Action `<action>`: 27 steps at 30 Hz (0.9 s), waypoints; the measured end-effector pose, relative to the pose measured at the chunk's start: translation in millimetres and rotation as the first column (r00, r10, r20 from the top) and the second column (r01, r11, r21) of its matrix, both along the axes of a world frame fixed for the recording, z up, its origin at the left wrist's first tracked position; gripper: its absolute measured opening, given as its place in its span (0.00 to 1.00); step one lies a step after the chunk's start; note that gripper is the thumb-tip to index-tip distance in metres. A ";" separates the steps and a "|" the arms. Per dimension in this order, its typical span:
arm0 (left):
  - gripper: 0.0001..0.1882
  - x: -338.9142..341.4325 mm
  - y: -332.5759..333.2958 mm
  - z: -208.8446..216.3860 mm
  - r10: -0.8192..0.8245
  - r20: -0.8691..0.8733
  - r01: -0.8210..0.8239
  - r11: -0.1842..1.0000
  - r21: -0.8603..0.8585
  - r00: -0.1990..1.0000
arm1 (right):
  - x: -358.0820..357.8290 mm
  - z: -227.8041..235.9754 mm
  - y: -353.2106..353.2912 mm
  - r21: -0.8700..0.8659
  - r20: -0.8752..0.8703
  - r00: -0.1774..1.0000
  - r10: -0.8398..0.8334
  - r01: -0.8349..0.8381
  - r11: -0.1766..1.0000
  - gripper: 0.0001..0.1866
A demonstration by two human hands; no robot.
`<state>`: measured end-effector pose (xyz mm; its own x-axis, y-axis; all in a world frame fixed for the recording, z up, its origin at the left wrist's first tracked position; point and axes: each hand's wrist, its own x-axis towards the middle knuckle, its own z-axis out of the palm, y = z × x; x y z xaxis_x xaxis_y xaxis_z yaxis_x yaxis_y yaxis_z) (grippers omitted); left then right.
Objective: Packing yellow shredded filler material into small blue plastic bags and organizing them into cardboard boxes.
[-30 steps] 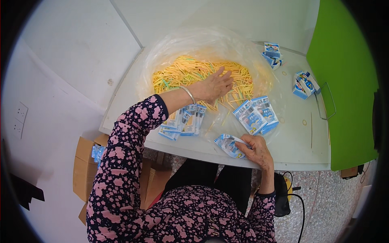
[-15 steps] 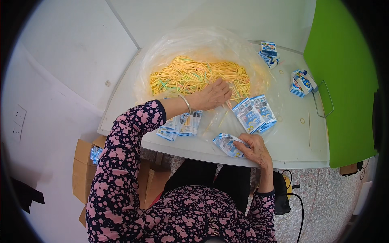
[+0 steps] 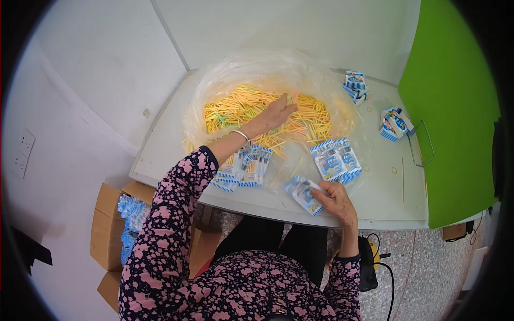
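Observation:
My left hand (image 3: pixel 277 113) reaches over a heap of thin yellow sticks (image 3: pixel 241 99), some green or pink, in a large clear plastic bag (image 3: pixel 214 75). Its fingers are drawn together at the heap; whatever lies between them is hidden. Close to the table's front edge, my right hand (image 3: pixel 336 200) grips a small blue-and-white packet (image 3: pixel 304 195) between thumb and fingers, tilted and slightly blurred. Beyond that hand lie similar packets (image 3: pixel 334 159), overlapping. More packets with sticks showing inside (image 3: pixel 257 168) rest partly under my left forearm.
A green panel (image 3: pixel 455 117) borders the white table (image 3: pixel 375 206) on the right. Near it stand a small blue-and-white carton (image 3: pixel 395 124) and a wire stand (image 3: pixel 425 144). More packets (image 3: pixel 355 80) sit at the back. An open cardboard box (image 3: pixel 107 230) of blue packets stands below left.
My left hand has moved farther into the heap and slightly left. My right hand has raised and turned its packet off the table's front edge. The view has shifted a little.

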<state>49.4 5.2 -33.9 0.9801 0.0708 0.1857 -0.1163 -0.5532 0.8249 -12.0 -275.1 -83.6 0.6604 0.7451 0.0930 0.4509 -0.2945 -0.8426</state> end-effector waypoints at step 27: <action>0.07 -33.6 -91.0 -11.0 0.200 0.031 -0.059 0.429 -0.901 0.979 | 61.1 0.6 145.0 0.515 -0.799 0.428 0.422 0.849 0.115 0.13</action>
<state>15.8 -85.8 -44.9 0.9198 0.3897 0.0464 -0.2404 0.4660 0.8515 49.1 -130.1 -83.0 0.9441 0.2806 -0.1728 -0.3178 0.9143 -0.2511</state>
